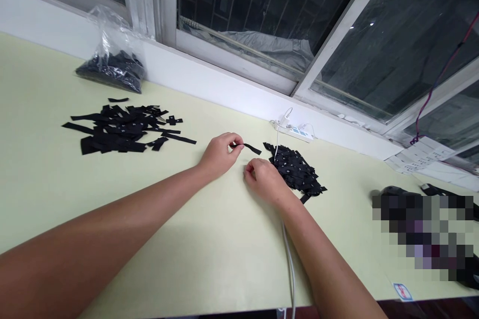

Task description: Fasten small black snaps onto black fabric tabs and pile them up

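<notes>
Black labels point(295, 169), perhaps white-marked; pale yellow table point(209, 239).

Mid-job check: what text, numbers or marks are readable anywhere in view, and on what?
Nothing can be read.
Black labels by the right hand: small white marks, too small to read.
Strip in the left hand: no mark visible.
Left pile of labels: white specks, unreadable.
Sticker at the table edge: red mark, blurred.
Papers on the sill: print too small.

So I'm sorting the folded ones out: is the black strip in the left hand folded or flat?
Flat, as far as shows: the black strip sticks out straight from the left hand, pinched at one end.
</notes>
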Demonstrator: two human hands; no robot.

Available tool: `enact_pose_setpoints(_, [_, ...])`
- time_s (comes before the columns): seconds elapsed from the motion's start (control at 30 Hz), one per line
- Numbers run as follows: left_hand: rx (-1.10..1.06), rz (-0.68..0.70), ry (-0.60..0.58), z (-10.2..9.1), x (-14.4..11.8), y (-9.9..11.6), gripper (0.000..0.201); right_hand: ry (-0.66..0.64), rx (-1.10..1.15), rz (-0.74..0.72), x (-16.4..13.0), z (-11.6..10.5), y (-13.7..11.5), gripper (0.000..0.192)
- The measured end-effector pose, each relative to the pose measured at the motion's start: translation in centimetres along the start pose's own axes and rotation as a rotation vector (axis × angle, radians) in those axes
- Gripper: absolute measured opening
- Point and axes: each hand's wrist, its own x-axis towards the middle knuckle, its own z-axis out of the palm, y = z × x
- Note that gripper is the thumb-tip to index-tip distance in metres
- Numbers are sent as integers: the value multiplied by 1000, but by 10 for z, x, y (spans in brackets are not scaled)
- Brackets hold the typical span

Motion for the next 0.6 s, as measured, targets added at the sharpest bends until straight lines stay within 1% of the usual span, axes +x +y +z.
enact_pose_setpoints(0.1, [8, -4, -5, -1, 0, -1, 7, 11, 69, -39, -2, -2, 0, 10])
enact_pose_setpoints(0.13, [13, -3, -14, -1, 0, -1, 7, 32, 115, -71, -4, -4, 0, 10])
enact_pose_setpoints(0.17, [23, 2, -29, -2, 0, -2, 7, 79, 169, -106, -5, -6, -1, 9])
enact_pose_setpoints(0.2, [39, 18, -53, -2, 0, -2, 7, 161, 224, -135, -7, -9, -1, 8])
enact_pose_setpoints(0.27, [88, 103, -134, -2, -2, -2, 9, 417, 308, -132, -9, -15, -2, 7])
enact_pose_setpoints(0.3, [114, 176, -194, -1, -3, -1, 10, 556, 329, -99, -10, -17, -2, 8])
enact_pose_setpoints(0.33, [134, 260, -261, 0, -4, 0, 12, 669, 336, -58, -10, -19, -2, 8])
enact_pose_setpoints(0.37, [145, 340, -327, 0, -6, 2, 14, 730, 337, -27, -10, -19, -1, 8])
enact_pose_setpoints(0.4, [147, 406, -381, 2, -7, 3, 16, 734, 341, -12, -9, -18, 1, 7])
enact_pose_setpoints(0.47, [137, 472, -438, 3, -10, 5, 19, 632, 374, -17, -6, -15, 5, 5])
enact_pose_setpoints(0.53, [121, 467, -436, 4, -12, 6, 19, 511, 428, -24, -3, -10, 9, 4])
enact_pose_setpoints(0.6, [101, 427, -411, 4, -12, 5, 17, 445, 474, -13, -1, -7, 13, 5])
